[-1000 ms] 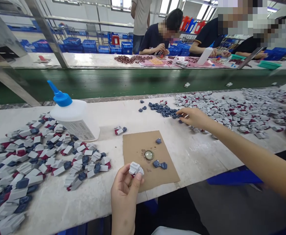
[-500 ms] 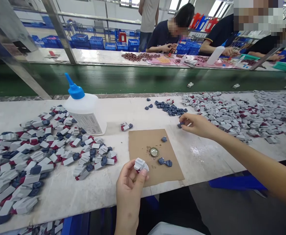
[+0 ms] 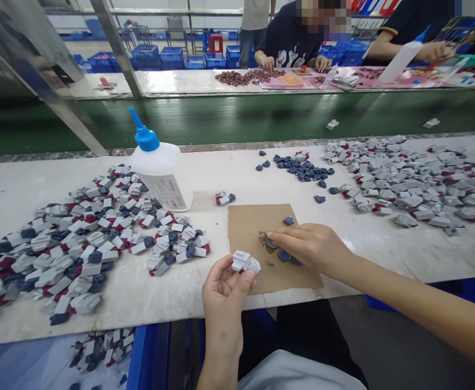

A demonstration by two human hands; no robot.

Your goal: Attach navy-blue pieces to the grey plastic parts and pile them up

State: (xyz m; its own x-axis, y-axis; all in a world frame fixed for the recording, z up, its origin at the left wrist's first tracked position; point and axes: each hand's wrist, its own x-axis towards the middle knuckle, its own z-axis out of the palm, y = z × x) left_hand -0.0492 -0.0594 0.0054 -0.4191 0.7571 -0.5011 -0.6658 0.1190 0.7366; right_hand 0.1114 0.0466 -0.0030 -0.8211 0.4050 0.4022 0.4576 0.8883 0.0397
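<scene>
My left hand [image 3: 227, 287] pinches a small light grey moulded plastic piece [image 3: 242, 261] with a bit of dark red below it, above the near edge of a brown cardboard square [image 3: 245, 222]. My right hand [image 3: 314, 246] is over the cardboard, fingers together and pointing left. Its fingertips are at a metal bottle cap [image 3: 269, 242], partly covered by them. Whatever those fingers hold, if anything, is hidden. Small dark blue pieces lie beside and under this hand, and one blue piece [image 3: 288, 221] sits near the cardboard's far edge.
A white bottle with a blue nozzle [image 3: 162, 176] stands left of the cardboard. Grey, red and blue assemblies [image 3: 78, 238] are heaped at left, grey-red pieces [image 3: 416, 184] at right. Loose blue pieces [image 3: 302, 167] lie behind. Beyond the green conveyor [image 3: 229, 122], other people work.
My right hand has moved left from the loose blue pieces to the bottle cap, leaving a blue piece behind on the table. My left hand keeps its grey piece. The view has shifted.
</scene>
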